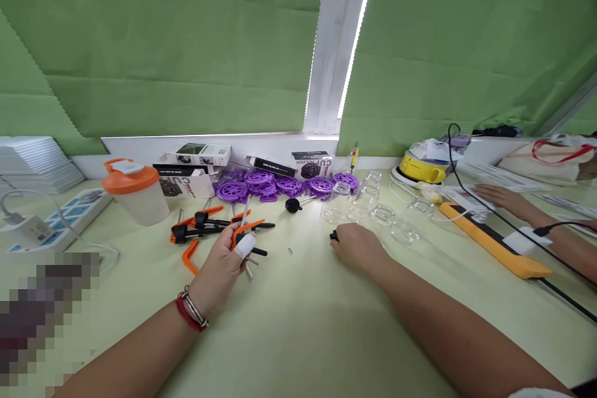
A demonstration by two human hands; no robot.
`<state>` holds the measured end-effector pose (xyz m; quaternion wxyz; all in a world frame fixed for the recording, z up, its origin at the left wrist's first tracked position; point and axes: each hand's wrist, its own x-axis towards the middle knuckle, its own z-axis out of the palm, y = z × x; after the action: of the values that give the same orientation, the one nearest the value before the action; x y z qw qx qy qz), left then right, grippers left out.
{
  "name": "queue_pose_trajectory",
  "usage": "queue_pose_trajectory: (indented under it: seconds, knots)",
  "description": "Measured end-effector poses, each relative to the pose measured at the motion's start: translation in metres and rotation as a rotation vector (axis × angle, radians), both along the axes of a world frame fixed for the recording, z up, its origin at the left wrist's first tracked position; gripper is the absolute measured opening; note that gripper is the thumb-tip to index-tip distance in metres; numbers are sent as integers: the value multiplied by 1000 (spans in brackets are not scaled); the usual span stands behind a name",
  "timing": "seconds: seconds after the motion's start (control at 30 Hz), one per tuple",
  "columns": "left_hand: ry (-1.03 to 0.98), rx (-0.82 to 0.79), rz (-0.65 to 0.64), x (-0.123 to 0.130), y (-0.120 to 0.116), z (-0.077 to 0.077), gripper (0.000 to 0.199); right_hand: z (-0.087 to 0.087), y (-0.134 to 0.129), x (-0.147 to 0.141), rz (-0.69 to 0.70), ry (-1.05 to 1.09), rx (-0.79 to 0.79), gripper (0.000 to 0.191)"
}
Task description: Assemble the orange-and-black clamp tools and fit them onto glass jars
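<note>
My left hand (pixel 228 261), with a white wrap on its thumb, is closed round an orange and black part (pixel 249 226) with metal rods sticking out. Several more orange and black clamp-like parts (pixel 196 224) lie just beyond and to the left of it. On the right, my right hand (pixel 357 245) is closed on a small black piece (pixel 333 235), most of it hidden by the fingers. Between the hands a tiny metal piece (pixel 290 251) lies on the table. A black knob on a rod (pixel 293 204) rests farther back.
Purple wheel-shaped parts (pixel 261 183) and cup holder boxes (pixel 311 165) line the back. Clear glass vessels (pixel 364 199) stand beyond my right hand. An orange-lidded shaker (pixel 140 193) and a power strip (pixel 69 221) are at left. Another person's hand (pixel 501 196) is near an orange power strip (pixel 494 242).
</note>
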<state>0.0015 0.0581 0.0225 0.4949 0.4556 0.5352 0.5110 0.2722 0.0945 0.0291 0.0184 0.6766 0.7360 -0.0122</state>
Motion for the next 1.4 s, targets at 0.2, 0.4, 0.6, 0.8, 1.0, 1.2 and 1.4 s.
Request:
queue_pose_trajectory:
  seconds: [0.2, 0.4, 0.6, 0.8, 1.0, 1.2, 1.4]
  knots:
    - [-78, 14, -124, 0, -1, 1, 38, -4, 2, 1, -22, -4, -36, 21]
    - [-151, -1, -174, 4, -5, 8, 39, -4, 0, -2, 11, 16, 3, 20]
    - [-215, -40, -219, 9, -14, 17, 39, 10, -29, -31, 366, 281, 131, 14]
    - [-218, -15, -305, 15, -22, 21, 33, -3, -48, -54, 565, 394, 61, 9]
    - [-217, -10, -348, 15, -25, 19, 37, -19, -45, -54, 665, 486, 213, 6]
    - [-186, -18, -368, 13, -23, 14, 44, -24, -44, -53, 750, 602, 362, 14]
    - [-214, -33, -362, 13, -23, 15, 40, -23, -46, -54, 762, 647, 371, 14]
